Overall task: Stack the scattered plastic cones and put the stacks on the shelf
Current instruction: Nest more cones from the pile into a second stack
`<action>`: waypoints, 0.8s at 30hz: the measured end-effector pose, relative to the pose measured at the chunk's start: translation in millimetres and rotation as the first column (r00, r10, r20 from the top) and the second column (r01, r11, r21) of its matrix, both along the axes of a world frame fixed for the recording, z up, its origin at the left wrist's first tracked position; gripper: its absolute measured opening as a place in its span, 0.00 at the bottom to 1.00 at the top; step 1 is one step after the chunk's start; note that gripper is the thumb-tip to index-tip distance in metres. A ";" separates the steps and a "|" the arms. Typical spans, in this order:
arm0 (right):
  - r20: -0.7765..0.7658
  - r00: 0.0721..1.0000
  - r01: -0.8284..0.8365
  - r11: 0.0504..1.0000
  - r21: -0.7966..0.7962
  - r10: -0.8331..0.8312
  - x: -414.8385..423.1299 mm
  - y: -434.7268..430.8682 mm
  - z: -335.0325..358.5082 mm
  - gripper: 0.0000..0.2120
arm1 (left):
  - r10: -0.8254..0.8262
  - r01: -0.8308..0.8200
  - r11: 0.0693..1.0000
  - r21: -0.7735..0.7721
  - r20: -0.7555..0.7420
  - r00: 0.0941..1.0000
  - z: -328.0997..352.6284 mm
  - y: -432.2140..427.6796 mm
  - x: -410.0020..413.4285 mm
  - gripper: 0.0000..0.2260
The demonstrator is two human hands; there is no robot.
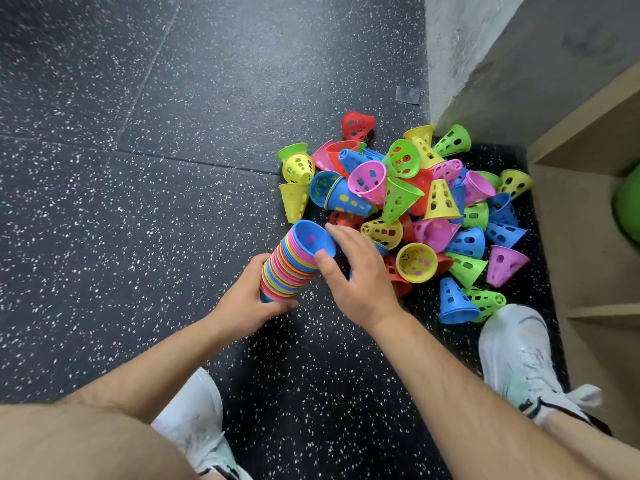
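The left hand (254, 299) gripped the near end of a long stack of nested cones (292, 268), fingers wrapped around its lower rims, and held it tilted so the open mouth of the top blue cone (313, 237) faced up and away toward the pile. That angle looked chosen so the next cone could be dropped straight into the mouth. The right hand (356, 271) rested against the far end of the stack, thumb touching the blue rim and fingers curved over toward the pile; whether it enclosed a cone underneath could not be told, since the palm hid whatever lay below.

The pile of loose cones (408, 202) lay on the speckled floor (138, 202) just beyond the hands, heaped against the grey wall (485, 64) on the far right, most lying on their sides. The wooden shelf (571, 237) stood at the right edge, close by the pile, so a finished stack would need only a short carry. Many cones remained unstacked, so the task seemed well short of done.
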State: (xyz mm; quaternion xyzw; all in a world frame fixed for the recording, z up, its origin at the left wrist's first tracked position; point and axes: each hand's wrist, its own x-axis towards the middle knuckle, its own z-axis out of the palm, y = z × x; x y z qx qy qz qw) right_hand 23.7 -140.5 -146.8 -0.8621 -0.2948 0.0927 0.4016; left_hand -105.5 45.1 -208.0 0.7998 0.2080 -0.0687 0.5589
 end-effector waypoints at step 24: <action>0.230 0.968 0.227 0.723 -0.652 -0.096 30.6 -35.1 -28.7 0.20 | -0.080 0.082 0.995 0.061 -0.040 0.996 0.8 -1.5 1.2 0.34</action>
